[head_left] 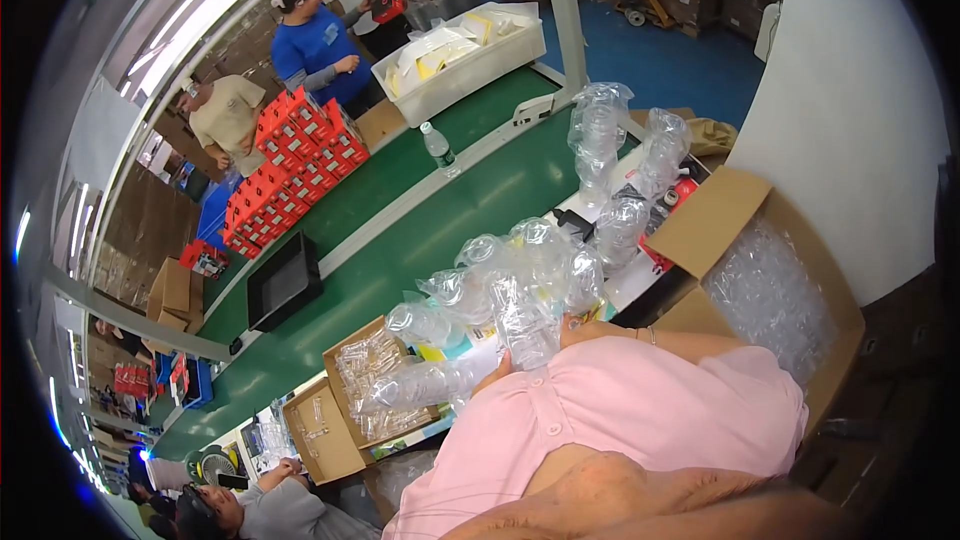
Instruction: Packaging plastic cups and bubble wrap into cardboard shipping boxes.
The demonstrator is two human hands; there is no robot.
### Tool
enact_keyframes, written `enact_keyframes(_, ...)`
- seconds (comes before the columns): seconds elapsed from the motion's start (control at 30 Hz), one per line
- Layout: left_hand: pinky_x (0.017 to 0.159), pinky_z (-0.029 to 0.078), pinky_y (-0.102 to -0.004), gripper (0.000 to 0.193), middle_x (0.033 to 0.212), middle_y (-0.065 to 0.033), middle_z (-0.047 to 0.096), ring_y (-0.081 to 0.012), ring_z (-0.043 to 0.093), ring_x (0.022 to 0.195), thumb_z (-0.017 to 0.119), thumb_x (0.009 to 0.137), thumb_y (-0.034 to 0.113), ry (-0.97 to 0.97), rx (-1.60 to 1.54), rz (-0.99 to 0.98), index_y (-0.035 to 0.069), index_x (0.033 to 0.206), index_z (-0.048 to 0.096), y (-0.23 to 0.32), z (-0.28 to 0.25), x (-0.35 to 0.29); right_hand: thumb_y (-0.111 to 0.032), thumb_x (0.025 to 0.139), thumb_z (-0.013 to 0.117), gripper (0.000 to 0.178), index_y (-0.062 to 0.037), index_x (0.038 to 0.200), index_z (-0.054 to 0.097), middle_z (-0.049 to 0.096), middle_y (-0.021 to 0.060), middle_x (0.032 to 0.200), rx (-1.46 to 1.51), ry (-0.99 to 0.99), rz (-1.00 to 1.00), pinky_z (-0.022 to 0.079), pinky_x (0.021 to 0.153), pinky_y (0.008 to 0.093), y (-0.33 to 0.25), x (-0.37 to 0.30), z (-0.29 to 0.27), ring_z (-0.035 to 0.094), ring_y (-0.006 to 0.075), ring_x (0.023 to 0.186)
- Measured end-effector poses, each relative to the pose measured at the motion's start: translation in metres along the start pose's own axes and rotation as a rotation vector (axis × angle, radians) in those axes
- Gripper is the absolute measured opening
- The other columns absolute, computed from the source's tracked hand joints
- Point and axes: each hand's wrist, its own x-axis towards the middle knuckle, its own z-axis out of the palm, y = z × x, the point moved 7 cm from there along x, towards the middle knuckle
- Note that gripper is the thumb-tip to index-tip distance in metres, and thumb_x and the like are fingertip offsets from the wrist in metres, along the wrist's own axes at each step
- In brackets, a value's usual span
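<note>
Plastic packaging, a clear moulded piece (522,325), stands upright just above the pink sleeve (640,395), at the near edge of the white worktop. Only a thumb or fingertip (505,362) shows against its lower left edge, touching it; which hand that belongs to, and whether it pinches the piece, cannot be told, since the sleeve and shoulder hide both hands. Around the piece lies a heap of similar clear plastic shells (480,275), some leaning against it. To the left, a small open cardboard box (385,385) holds more clear bagged parts. To the right, a large open carton (770,290) is filled with the same transparent packaging. Taller stacks of shells (600,135) rise further back. Beyond the worktop runs a green conveyor belt (440,230) carrying a black tray (283,282), a water bottle (437,148) and a white bin (465,55). Other people stand across the belt beside stacked red boxes (295,165).
</note>
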Motion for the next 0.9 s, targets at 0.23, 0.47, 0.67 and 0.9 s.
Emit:
enact_keyframes(0.23, 0.099, 0.038, -0.0333, 0.062, 0.124, -0.0172, 0.054, -0.0269, 0.049, 0.119, 0.062, 0.083, 0.016, -0.015, 0.115, 0.075, 0.012, 0.139, 0.038, 0.023, 0.004, -0.008, -0.025, 0.085, 0.049, 0.016, -0.0147, 0.092, 0.059, 0.051, 0.0149, 0.077, -0.176, -0.357, 0.003, 0.039, 0.073, 0.0365, -0.024, 0.013, -0.009, 0.052, 0.0311, 0.078)
enact_keyframes(0.47, 0.1, 0.038, -0.0335, 0.06, 0.125, -0.0169, 0.053, -0.0272, 0.049, 0.119, 0.061, 0.083, 0.017, -0.008, 0.262, 0.296, 0.012, 0.139, 0.039, 0.115, 0.003, -0.003, -0.027, 0.084, 0.05, 0.018, -0.0143, 0.091, 0.061, 0.052, 0.0112, 0.075, -0.126, -0.34, 0.092, 0.037, 0.072, 0.0344, 0.032, -0.003, 0.028, 0.049, 0.0256, 0.077)
enact_keyframes(0.67, 0.1, 0.038, -0.0337, 0.058, 0.126, -0.0166, 0.052, -0.0276, 0.048, 0.119, 0.06, 0.084, 0.018, -0.015, 0.368, 0.374, 0.013, 0.138, 0.039, 0.135, 0.004, -0.015, -0.028, 0.085, 0.052, 0.018, -0.0112, 0.082, 0.059, 0.052, 0.0083, 0.074, 0.226, -0.229, 0.234, 0.034, 0.075, 0.032, -0.012, 0.003, -0.01, 0.048, 0.0213, 0.076)
enact_keyframes(0.9, 0.1, 0.037, -0.0339, 0.057, 0.128, -0.0164, 0.051, -0.0279, 0.047, 0.12, 0.059, 0.085, 0.019, -0.073, 0.515, 0.414, 0.013, 0.138, 0.04, 0.148, 0.019, -0.025, -0.024, 0.085, 0.054, 0.015, -0.0101, 0.085, 0.061, 0.061, 0.0104, 0.077, 0.073, -0.12, 0.229, 0.045, 0.072, 0.0358, -0.021, 0.009, -0.033, 0.059, 0.0263, 0.073)
